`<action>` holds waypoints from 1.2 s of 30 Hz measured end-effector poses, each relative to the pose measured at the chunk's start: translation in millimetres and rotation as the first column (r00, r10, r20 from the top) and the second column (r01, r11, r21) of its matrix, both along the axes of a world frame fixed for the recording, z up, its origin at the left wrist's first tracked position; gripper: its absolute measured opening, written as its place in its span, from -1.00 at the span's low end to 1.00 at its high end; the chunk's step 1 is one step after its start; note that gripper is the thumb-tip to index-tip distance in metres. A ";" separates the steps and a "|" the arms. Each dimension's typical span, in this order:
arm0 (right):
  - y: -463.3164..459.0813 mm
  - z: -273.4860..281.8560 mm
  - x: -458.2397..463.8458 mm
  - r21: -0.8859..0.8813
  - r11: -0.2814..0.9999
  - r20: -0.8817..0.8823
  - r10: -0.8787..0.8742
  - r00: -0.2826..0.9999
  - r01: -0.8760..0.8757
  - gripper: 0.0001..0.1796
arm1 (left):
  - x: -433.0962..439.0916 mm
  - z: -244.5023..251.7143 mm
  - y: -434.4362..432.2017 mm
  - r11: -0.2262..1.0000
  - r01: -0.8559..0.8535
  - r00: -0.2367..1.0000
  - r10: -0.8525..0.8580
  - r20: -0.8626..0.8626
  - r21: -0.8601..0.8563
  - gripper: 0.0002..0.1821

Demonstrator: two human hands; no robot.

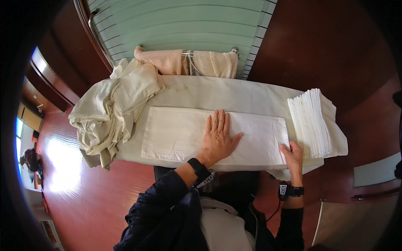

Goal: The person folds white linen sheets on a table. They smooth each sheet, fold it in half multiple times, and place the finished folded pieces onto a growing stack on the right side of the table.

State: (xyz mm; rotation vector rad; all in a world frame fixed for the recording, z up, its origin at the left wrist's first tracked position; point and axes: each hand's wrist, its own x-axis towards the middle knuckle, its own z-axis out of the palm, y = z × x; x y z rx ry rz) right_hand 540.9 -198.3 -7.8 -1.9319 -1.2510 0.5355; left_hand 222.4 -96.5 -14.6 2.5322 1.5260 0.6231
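A white cloth folded into a long rectangle point(179, 135) lies flat on a padded, cloth-covered board point(220, 88) before me. My left hand point(220, 138) rests palm down on the middle of it, fingers spread slightly and pointing away from me. At its right end, my right hand point(291, 153) pinches the edge between thumb and fingers. Just right of that hand stands a stack of folded white cloths point(309, 124). On the board's left end lies a crumpled heap of cream cloths point(116, 109), partly hanging over the edge.
Behind the board, a pink towel point(163, 61) and a cream towel point(216, 62) hang on a metal rail against a pale green glass panel point(188, 28). A dark red-brown wooden surface point(320, 47) rises at the right. Glossy red floor point(103, 200) shows at the left.
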 end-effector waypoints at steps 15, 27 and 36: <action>69.5 150.7 -148.1 0.306 0.902 -0.391 0.410 0.824 -0.305 -0.68 | -49.6 56.3 12.7 0.664 0.521 0.403 0.362 0.840 -0.536 -0.22; 19.3 109.6 -283.2 0.306 0.503 -0.057 0.857 0.511 -0.809 -0.64 | -192.9 78.0 25.0 0.613 0.501 0.129 0.645 0.753 -0.611 -0.67; 5.0 35.7 -307.8 -0.031 0.629 0.354 0.734 0.580 -0.777 -0.46 | -220.6 46.7 18.1 0.646 0.563 -0.104 0.674 0.732 -0.515 -0.72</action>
